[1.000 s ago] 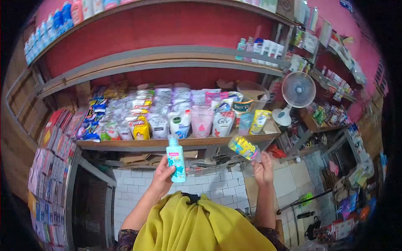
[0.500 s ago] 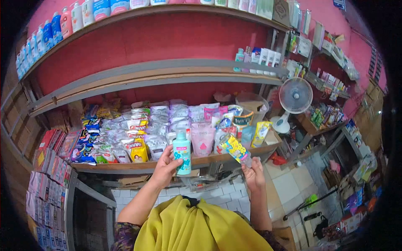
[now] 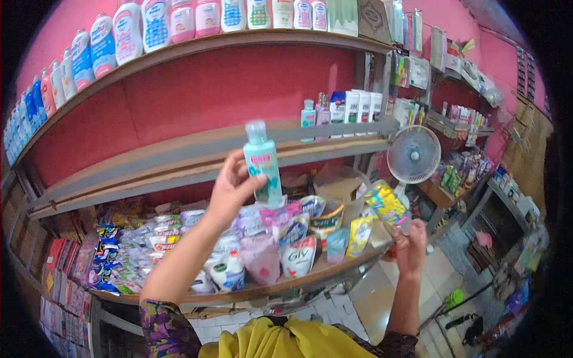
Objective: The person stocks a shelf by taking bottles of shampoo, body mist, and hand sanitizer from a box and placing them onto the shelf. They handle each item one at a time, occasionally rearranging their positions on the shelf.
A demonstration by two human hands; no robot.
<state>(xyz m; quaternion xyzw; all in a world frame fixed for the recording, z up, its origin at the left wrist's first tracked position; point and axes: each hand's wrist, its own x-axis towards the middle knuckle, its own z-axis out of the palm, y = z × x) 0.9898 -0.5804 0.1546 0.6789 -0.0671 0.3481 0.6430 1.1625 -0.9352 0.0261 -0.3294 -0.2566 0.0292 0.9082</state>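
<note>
My left hand (image 3: 231, 184) is wrapped round a teal bottle (image 3: 263, 170) with a pale cap, its fingers behind and its thumb across the front. The bottle is upright, in front of the middle shelf rail. Off to the right, my right hand (image 3: 410, 246) grips a yellow-and-blue printed bottle (image 3: 387, 203) by its clear lower end. This one leans to the left, in front of the fan, and is somewhat blurred. A similar small teal bottle (image 3: 308, 119) stands on the middle shelf beside a purple bottle (image 3: 323, 113) and several white tubes (image 3: 352, 112).
Lotion and baby-care bottles (image 3: 156, 24) line the upper shelf. Pouches and packets, including a white Giv pouch (image 3: 298, 258), fill the lower counter. A white fan (image 3: 413, 154) stands at the right. Stacked boxes (image 3: 61, 289) are at the lower left.
Both hands have risen with their bottles, the right one also moving right. My view has tilted up, showing more of the upper shelf.
</note>
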